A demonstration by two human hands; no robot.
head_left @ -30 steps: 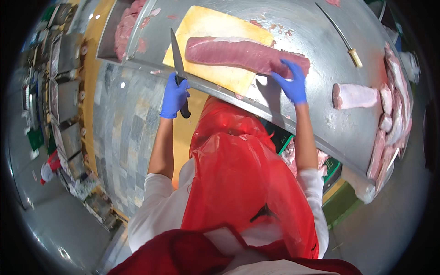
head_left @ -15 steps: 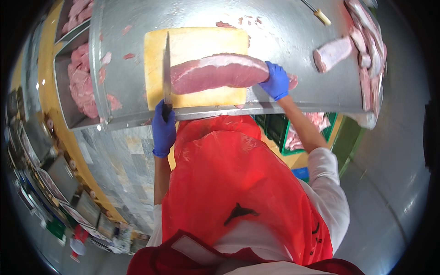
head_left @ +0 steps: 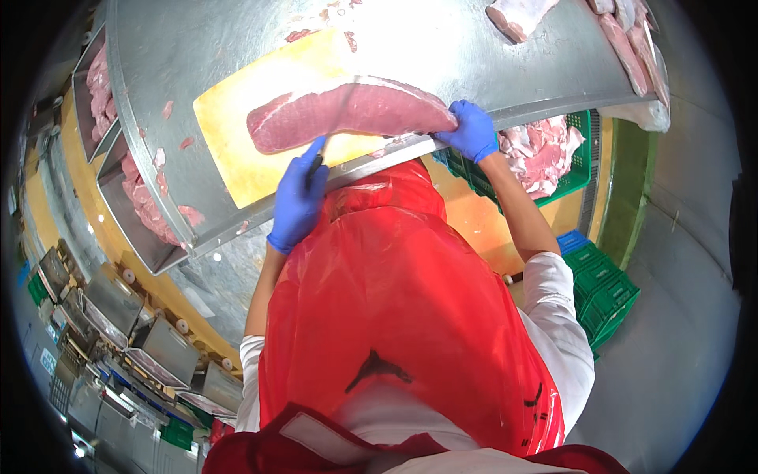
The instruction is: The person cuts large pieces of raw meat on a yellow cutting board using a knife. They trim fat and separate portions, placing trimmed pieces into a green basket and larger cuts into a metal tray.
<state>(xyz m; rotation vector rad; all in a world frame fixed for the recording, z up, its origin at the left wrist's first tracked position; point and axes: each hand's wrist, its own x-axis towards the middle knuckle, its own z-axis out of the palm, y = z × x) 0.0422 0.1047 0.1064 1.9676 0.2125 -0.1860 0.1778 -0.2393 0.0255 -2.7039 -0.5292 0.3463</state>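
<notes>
A long piece of pork loin [head_left: 300, 122], pink with a pale fatty far edge, lies across a yellow cutting board [head_left: 223, 130]. My left hand [head_left: 298, 197], in a blue glove, is closed round the dark handle of a knife [head_left: 315, 165] at the near side of the meat. The knife's blade is thin and smeared, reaching away over the middle of the loin; whether it touches the meat I cannot tell. At the loin's right end my right hand [head_left: 472, 133], also blue-gloved, grips the meat near the table's front edge.
Metal trays of meat pieces [head_left: 142, 197] stand at the left of the steel table [head_left: 442, 59]. More pale cuts [head_left: 521, 16] lie at the far right. Below the front edge, a green crate [head_left: 580, 170] holds trimmings [head_left: 545, 154]. Other green crates [head_left: 600, 292] stand lower right.
The knife has gone from beside the loin's left end to over its middle. My right hand still holds the right end. The whole view has turned and shifted.
</notes>
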